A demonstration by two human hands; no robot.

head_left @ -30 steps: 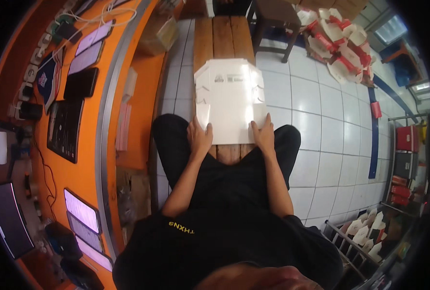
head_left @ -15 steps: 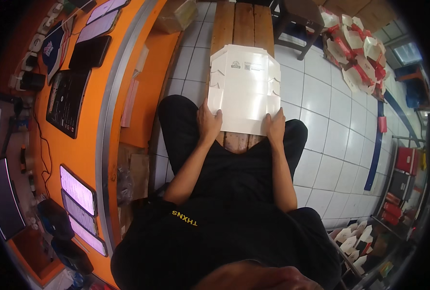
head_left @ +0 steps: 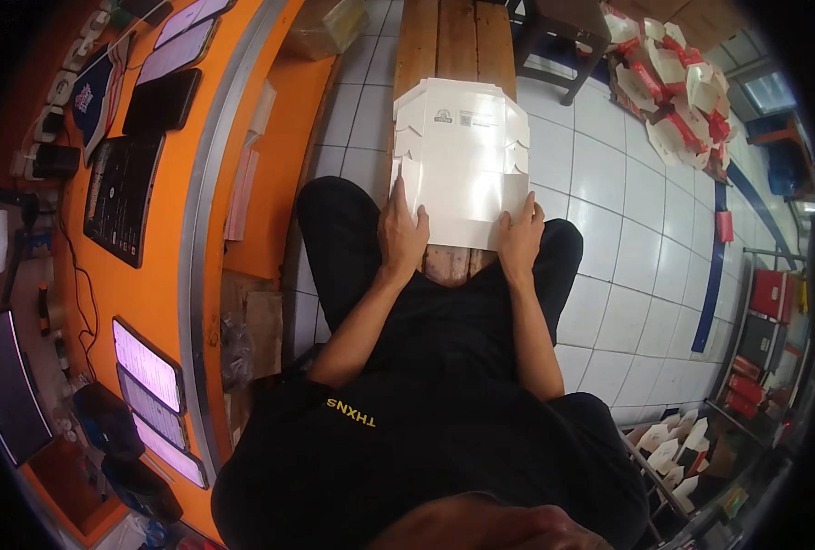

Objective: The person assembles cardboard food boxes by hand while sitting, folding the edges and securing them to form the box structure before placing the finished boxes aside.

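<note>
Your left hand [head_left: 404,234] grips the flat glossy white cardboard blank [head_left: 462,188], upper centre of frame, over a slatted brown wooden bench [head_left: 457,41]; your right hand [head_left: 521,240] clasps its opposite edge, where uneven pressure could crease it.

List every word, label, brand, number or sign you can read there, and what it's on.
Black shirt: yellow capital lettering, legible; wording left out.
White cardboard sheet: small dark emblem, square code-like mark and fine print; too small to read.
Dark blue item: emblem, too blurred.
Dark tablet: screen text, too small.
Lit phones: lines on screens, too small.
Boxes at lower right: marks, too small.
</note>
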